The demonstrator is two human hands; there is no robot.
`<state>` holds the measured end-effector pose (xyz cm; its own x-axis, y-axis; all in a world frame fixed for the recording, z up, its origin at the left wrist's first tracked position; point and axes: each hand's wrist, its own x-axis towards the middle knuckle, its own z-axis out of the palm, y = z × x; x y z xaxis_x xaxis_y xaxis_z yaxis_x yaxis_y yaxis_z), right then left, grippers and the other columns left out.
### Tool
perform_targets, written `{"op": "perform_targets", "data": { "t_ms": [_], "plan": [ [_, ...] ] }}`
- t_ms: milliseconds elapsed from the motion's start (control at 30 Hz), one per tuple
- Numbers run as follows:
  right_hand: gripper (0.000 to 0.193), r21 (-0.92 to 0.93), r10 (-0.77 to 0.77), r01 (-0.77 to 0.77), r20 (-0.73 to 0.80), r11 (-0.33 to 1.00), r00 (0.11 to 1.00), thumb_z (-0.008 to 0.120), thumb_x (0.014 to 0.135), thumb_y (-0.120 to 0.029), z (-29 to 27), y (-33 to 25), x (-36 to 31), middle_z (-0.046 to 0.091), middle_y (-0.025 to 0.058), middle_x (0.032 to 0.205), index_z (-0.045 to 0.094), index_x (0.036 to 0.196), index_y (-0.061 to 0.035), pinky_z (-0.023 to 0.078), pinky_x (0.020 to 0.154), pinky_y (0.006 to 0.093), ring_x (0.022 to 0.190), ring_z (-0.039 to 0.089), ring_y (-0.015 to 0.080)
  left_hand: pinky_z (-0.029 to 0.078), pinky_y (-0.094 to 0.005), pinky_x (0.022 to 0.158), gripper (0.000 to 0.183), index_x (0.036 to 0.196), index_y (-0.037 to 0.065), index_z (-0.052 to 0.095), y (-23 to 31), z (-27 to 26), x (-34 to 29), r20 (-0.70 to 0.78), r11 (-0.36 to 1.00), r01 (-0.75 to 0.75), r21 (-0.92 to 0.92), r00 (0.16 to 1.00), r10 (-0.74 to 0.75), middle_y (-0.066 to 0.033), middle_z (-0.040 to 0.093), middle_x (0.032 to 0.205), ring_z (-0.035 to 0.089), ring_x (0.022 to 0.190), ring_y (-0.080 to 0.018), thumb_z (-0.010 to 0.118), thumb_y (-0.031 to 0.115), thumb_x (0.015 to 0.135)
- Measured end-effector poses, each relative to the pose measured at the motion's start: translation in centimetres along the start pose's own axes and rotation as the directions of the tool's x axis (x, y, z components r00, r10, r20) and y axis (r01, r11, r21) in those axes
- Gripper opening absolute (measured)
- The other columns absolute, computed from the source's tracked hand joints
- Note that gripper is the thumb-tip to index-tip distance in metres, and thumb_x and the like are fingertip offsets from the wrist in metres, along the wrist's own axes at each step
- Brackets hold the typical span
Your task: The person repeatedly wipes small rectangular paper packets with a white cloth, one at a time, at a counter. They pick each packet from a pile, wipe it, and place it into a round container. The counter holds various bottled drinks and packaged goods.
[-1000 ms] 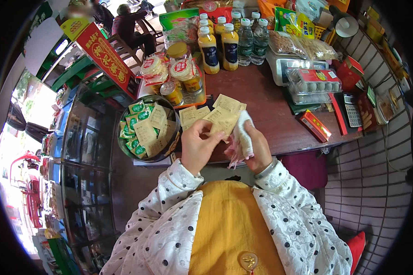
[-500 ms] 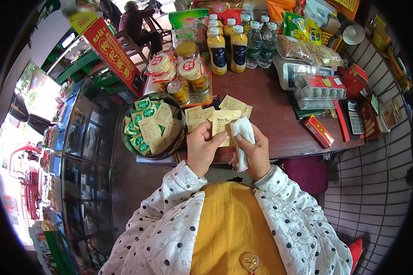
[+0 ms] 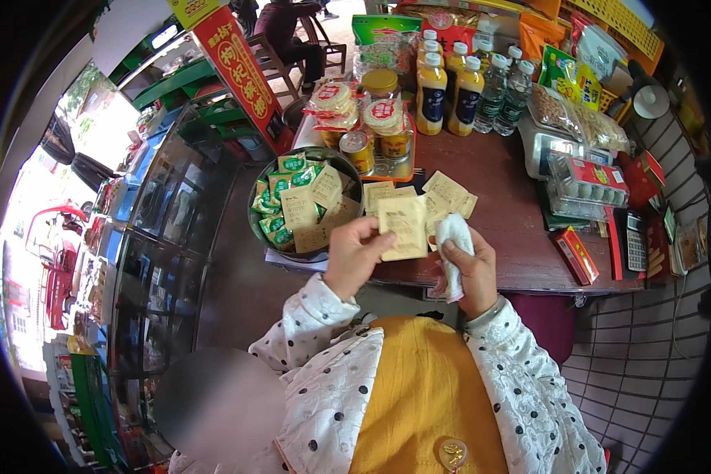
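Note:
Between thumb and fingers, my left hand (image 3: 357,254) pinches a tan paper sachet (image 3: 404,227), held upright above the table's near edge. A folded white cloth (image 3: 454,254) is gripped in my right hand (image 3: 477,272), just right of the sachet and apart from it. More tan sachets (image 3: 449,194) lie loosely on the tabletop behind my hands. To the left stands a round dark bowl (image 3: 261,231) filled with green packets (image 3: 279,188), with several tan sachets lying on top.
On the dark red table (image 3: 501,175), a tray (image 3: 403,170) carries cans and jars. Bottles (image 3: 430,96) stand behind it. To the right are a scale (image 3: 539,158), an egg carton (image 3: 589,186), a red box (image 3: 576,254) and a calculator (image 3: 635,243). Glass cases (image 3: 162,261) line the left.
My hands have moved apart; the cloth no longer touches the sachet, which stays in my left hand. The whole view has shifted, so the table things appear further right. A blurred patch appears lower left.

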<state>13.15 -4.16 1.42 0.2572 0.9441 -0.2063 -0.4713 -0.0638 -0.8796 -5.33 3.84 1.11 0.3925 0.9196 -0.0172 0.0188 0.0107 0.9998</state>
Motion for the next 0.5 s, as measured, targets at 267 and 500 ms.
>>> {"op": "perform_targets", "data": {
  "t_ms": [267,500],
  "plan": [
    [0.026,-0.031,-0.01,0.01,-0.002,0.999,1.0,0.058,0.089,-0.006,0.3,0.5,0.0,0.066,0.0104,0.083,0.056,0.114,0.0005,0.049,0.034,0.0282,0.052,0.061,0.0143,0.05,-0.0251,0.057,0.017,0.09,-0.003,0.068,-2.8,-14.2,5.6,-0.26,0.92,-0.014,0.391,0.957,0.126,-0.0077,0.07,0.073,0.066,0.063,-0.011,0.067,0.007,0.076],
    [0.024,-0.033,0.007,-0.008,-0.02,0.999,1.0,0.058,0.089,-0.006,0.8,0.5,-0.2,0.067,0.0104,0.083,0.057,0.112,-0.0001,0.05,0.037,0.0276,0.054,0.062,0.0147,0.052,-0.0353,0.064,0.015,0.084,0.005,0.069,-3.3,-14.4,6.6,-0.34,0.664,0.177,0.727,0.932,0.123,-0.0093,0.07,0.074,0.068,0.068,-0.0238,0.07,0.014,0.071]
  ]
}}
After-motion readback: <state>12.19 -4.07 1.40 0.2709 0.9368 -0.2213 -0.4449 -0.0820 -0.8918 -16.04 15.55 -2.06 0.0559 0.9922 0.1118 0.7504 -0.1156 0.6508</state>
